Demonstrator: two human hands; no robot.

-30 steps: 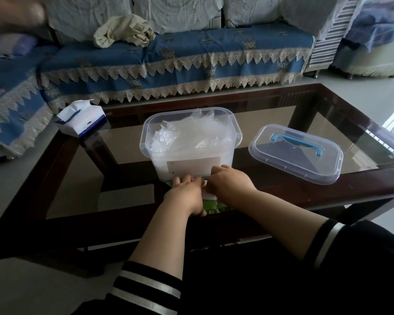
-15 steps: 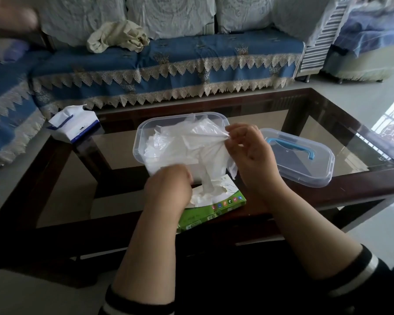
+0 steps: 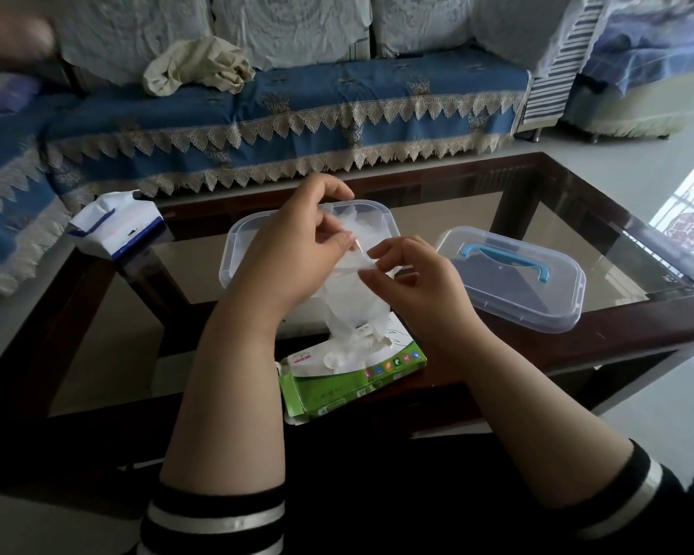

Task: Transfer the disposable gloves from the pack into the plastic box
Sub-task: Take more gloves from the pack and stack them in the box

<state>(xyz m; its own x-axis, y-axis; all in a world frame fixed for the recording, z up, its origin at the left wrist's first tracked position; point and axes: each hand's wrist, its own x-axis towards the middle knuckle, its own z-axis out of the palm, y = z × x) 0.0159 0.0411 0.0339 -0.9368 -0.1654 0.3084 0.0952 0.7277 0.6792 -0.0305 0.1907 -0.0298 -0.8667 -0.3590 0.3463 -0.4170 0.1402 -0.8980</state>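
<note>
Since prev frame both hands rose to frame centre: left hand & right hand pinching a glove drawn from pack, in front of plastic box — next drop-in likely.

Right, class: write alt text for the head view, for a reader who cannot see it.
Both hands, left and right, pinch a thin glove drawn up from the green pack, above the open box on a glass table. The lid lies to the right.
</note>
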